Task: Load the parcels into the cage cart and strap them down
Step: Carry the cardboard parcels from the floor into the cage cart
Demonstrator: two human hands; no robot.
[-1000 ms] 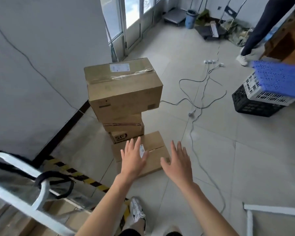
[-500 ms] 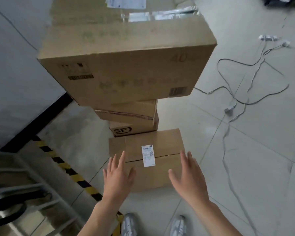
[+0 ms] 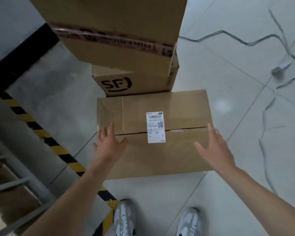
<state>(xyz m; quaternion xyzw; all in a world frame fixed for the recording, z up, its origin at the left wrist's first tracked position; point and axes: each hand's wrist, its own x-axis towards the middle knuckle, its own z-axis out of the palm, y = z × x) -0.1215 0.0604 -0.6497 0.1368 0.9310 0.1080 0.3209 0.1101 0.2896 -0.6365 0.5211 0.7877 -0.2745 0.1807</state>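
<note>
left hand [image 3: 109,145], right hand [image 3: 215,149] spread, empty, over flat parcel [image 3: 177,108]; SF box [image 3: 140,82] behind; cables [image 3: 279,69] right

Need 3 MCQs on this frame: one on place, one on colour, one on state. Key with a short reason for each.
1. Where does the labelled box lie?
A) on top of the stack
B) inside a cart
C) on the floor, in front of the SF box

2. What colours is the hazard stripe?
A) red and white
B) yellow and black
C) blue and white

3. What state are the left hand and right hand in?
A) both open, gripping nothing
B) both curled round a strap
C) left open, right holding a cable

Key:
1 C: it sits flat on the floor with the SF box just behind it.
2 B: yellow and black bars alternate along it.
3 A: the fingers are straight and spread, one hand near each end of the box.
</note>
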